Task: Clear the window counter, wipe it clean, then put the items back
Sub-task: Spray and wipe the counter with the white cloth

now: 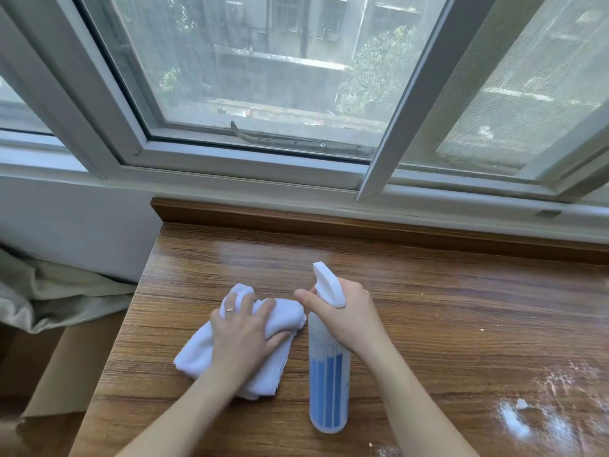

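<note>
- While my left hand (pixel 242 328) presses flat on the crumpled white terry cloth (pixel 230 341), fingers (pixel 267 308) spread and only loosely bent over its folds, my right hand (pixel 342 311) grasps the neck of the translucent plastic spray bottle with blue liquid (pixel 328 374), forefinger out by the white trigger head (pixel 328 285).
- Both sit at the near left of the brown wood-grain worktop (pixel 428 308), cloth just left of the bottle, which stands upright.
- I judge this the wiping step: the worktop in view is bare of items.
- To do it well, I would aim the nozzle away from the window frame (pixel 250 159), mist lightly, and draw the cloth along the grain in overlapping strokes.
- White residue (pixel 514 420) lies at the near right; I would work towards it, refolding the cloth for a clean face.
- Hard to tell: whether my forefinger touches the trigger, and whether that residue is foam, powder or glare.
- Cut off: the worktop's right end and near edge, so where the removed items went is unseen.
- Left, beyond the worktop, pale fabric (pixel 49 291) over something brown stays unclear.
</note>
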### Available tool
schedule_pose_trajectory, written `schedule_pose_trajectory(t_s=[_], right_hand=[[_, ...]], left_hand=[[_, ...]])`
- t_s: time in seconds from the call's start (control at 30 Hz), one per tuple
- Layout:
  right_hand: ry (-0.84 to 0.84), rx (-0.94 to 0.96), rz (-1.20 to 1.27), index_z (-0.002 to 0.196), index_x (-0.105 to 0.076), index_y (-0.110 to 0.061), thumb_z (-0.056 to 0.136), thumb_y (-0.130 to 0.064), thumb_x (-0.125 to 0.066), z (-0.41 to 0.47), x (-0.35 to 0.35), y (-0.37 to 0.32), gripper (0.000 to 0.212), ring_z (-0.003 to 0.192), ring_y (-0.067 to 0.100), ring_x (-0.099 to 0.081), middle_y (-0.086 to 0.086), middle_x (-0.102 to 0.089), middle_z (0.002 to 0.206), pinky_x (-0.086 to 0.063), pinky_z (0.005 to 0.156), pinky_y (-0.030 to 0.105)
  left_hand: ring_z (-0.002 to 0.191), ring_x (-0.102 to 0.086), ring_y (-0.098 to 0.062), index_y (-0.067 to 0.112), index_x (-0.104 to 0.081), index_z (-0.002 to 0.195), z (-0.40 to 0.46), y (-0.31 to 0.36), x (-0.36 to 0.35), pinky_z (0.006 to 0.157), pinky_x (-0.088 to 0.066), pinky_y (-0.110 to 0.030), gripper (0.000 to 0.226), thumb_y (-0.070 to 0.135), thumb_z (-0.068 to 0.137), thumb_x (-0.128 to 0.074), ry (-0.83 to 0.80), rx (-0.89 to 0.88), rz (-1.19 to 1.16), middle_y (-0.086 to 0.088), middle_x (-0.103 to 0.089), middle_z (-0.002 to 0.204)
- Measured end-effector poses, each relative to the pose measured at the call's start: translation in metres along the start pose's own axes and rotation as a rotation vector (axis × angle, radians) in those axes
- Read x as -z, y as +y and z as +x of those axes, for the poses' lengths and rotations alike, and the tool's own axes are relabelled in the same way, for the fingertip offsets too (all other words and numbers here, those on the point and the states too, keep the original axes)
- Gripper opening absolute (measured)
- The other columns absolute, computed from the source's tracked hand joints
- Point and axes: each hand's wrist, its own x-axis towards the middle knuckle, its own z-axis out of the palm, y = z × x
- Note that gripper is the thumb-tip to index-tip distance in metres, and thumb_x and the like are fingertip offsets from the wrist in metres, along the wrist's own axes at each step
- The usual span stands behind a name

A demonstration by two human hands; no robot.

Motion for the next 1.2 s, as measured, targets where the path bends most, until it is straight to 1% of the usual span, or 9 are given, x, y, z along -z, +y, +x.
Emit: schedule_pose_trajectory(t_s=[0.1,0.2,0.27,0.33,0.43,0.63,0.83,1.0,1.2], right_hand=[[-0.001,0.001,-0.004,0.072,-0.064,-0.016,0.08,-0.053,-0.073,0.0,-0.001,0.002,0.039,0.064,0.008,-0.056,0.0,-0.064,0.069,-0.043,0.064,0.029],[-0.004,0.01,-0.006,0.073,-0.063,-0.012,0.076,-0.059,-0.071,-0.001,-0.001,0.003,0.048,0.066,0.014,-0.057,0.005,-0.064,0.072,-0.043,0.063,0.032],[-0.002,0.006,0.003,0.074,-0.061,-0.009,0.076,-0.059,-0.071,-0.002,0.0,0.004,0.051,0.061,0.009,-0.052,0.005,-0.06,0.068,-0.04,0.061,0.029],[0.003,-0.003,0.008,0.074,-0.061,-0.01,0.08,-0.053,-0.073,-0.003,0.003,0.005,0.046,0.059,0.004,-0.049,-0.003,-0.056,0.062,-0.038,0.059,0.026],[0.005,0.004,0.0,0.077,-0.062,-0.009,0.08,-0.055,-0.073,-0.005,0.008,0.007,0.047,0.058,0.002,-0.049,-0.007,-0.056,0.063,-0.038,0.059,0.024],[0.012,0.008,0.004,0.077,-0.062,-0.009,0.08,-0.058,-0.072,-0.013,0.016,0.01,0.05,0.058,0.003,-0.048,-0.007,-0.055,0.063,-0.038,0.059,0.026],[0.023,-0.004,0.002,0.078,-0.059,-0.004,0.08,-0.058,-0.071,-0.02,0.023,0.014,0.055,0.058,0.005,-0.044,-0.006,-0.051,0.063,-0.036,0.059,0.027],[0.024,-0.004,0.0,0.073,-0.058,-0.008,0.08,-0.058,-0.071,-0.025,0.026,0.019,0.053,0.056,0.004,-0.044,-0.007,-0.051,0.061,-0.035,0.058,0.026],[0.022,-0.002,-0.001,0.075,-0.061,-0.008,0.081,-0.057,-0.072,-0.031,0.025,0.027,0.05,0.056,0.002,-0.047,-0.007,-0.054,0.062,-0.037,0.057,0.025]], left_hand=[[0.107,-0.053,-0.039,0.031,-0.067,0.108,0.026,0.002,0.0,0.07,-0.04,-0.046,0.068,0.08,0.07,-0.038,-0.014,0.074,-0.024,-0.007,-0.061,0.107],[0.11,-0.053,-0.041,0.029,-0.068,0.111,0.061,0.006,0.002,0.075,-0.041,-0.049,0.07,0.077,0.073,-0.035,-0.042,0.149,-0.05,-0.01,-0.061,0.11],[0.115,-0.048,-0.04,0.03,-0.063,0.119,0.084,0.009,0.006,0.079,-0.039,-0.048,0.067,0.077,0.077,-0.042,-0.074,0.195,-0.035,-0.01,-0.057,0.116],[0.121,-0.042,-0.038,0.032,-0.054,0.127,0.107,0.01,0.007,0.083,-0.037,-0.046,0.065,0.077,0.081,-0.043,-0.124,0.229,-0.007,-0.008,-0.051,0.124],[0.122,-0.038,-0.037,0.031,-0.048,0.129,0.132,0.011,0.008,0.086,-0.036,-0.046,0.065,0.077,0.084,-0.038,-0.139,0.247,0.026,-0.007,-0.046,0.128],[0.122,-0.038,-0.038,0.031,-0.048,0.127,0.138,0.01,0.006,0.087,-0.035,-0.048,0.062,0.075,0.086,-0.038,-0.123,0.238,0.041,-0.007,-0.046,0.128],[0.119,-0.043,-0.039,0.031,-0.056,0.123,0.102,0.016,0.006,0.081,-0.037,-0.047,0.062,0.074,0.081,-0.046,-0.106,0.171,0.058,-0.008,-0.053,0.12],[0.105,-0.054,-0.041,0.026,-0.067,0.108,0.028,0.024,0.009,0.068,-0.04,-0.046,0.066,0.074,0.069,-0.046,-0.085,0.05,0.007,-0.01,-0.061,0.105],[0.105,-0.053,-0.04,0.026,-0.062,0.107,-0.065,0.035,0.007,0.066,-0.04,-0.045,0.062,0.072,0.068,-0.05,-0.008,-0.045,-0.033,-0.009,-0.058,0.111]])
